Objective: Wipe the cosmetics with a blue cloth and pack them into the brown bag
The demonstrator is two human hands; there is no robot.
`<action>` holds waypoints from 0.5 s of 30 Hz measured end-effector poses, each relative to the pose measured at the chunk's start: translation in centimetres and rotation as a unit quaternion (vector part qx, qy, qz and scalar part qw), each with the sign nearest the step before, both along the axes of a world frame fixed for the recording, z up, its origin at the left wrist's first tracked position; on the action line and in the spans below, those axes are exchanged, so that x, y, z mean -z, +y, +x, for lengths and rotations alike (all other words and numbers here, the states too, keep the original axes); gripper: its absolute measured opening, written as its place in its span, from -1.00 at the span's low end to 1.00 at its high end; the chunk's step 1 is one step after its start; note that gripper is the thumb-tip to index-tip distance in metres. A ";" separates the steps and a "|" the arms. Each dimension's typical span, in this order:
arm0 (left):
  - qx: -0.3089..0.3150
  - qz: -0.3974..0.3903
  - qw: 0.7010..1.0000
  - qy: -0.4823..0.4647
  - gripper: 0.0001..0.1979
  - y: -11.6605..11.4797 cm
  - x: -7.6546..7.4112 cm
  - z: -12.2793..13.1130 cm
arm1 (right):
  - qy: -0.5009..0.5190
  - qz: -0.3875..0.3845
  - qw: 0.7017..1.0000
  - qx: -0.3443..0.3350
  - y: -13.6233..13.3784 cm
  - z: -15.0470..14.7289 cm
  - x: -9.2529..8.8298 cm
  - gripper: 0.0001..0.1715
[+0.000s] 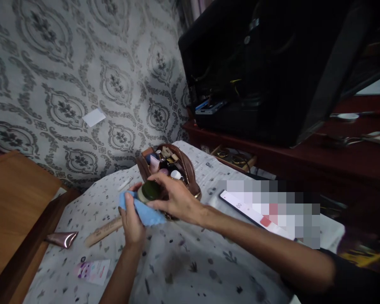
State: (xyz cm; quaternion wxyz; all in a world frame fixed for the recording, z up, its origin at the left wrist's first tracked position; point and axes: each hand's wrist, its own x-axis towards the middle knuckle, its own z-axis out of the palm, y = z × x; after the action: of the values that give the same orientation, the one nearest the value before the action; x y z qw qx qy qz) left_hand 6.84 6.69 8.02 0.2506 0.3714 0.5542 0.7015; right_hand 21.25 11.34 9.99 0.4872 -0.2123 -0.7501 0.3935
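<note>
In the head view, my left hand [133, 226] is wrapped round a light blue cloth [150, 215] and a small round jar [151, 191] with a dark green lid. The cloth lies between my left palm and the jar. From the right, my right hand [180, 202] grips the lid's edge between thumb and fingers. The jar is tilted, and whether its lid is loose cannot be seen. Just behind my hands stands a brown makeup bag [190, 171], unzipped and filled with several bottles, tubes and other cosmetics. A beige tube [104, 232] lies by my left wrist.
On the patterned cloth surface [209, 270] lie a shiny pink tube [63, 239], a white-and-purple packet [93, 271] and a thin white item [126, 183]. A phone [250, 211] rests under my right forearm's far side. A large black television [256, 84] stands behind.
</note>
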 end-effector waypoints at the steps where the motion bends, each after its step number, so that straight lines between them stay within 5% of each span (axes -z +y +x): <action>1: -0.013 -0.004 1.000 0.011 -0.44 0.3 0.1 0.0 | -0.014 0.006 1.000 0.022 0.6 0.3 -0.4 -0.47; 8: -0.021 -0.023 0.997 0.073 -0.40 1.6 2.8 -1.4 | -0.209 0.077 0.964 0.147 5.2 1.1 -3.3 -0.47; 15: 0.048 -0.034 0.998 0.036 -0.30 1.7 4.6 -1.9 | -0.424 0.111 0.890 0.129 7.6 -0.6 -3.1 -0.55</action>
State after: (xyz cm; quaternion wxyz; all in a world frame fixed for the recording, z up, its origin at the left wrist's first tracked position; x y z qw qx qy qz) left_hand 4.95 8.41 3.38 0.2768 0.4138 0.5681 0.6553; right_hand 20.63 18.93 13.07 0.1899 -0.3980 -0.8902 0.1143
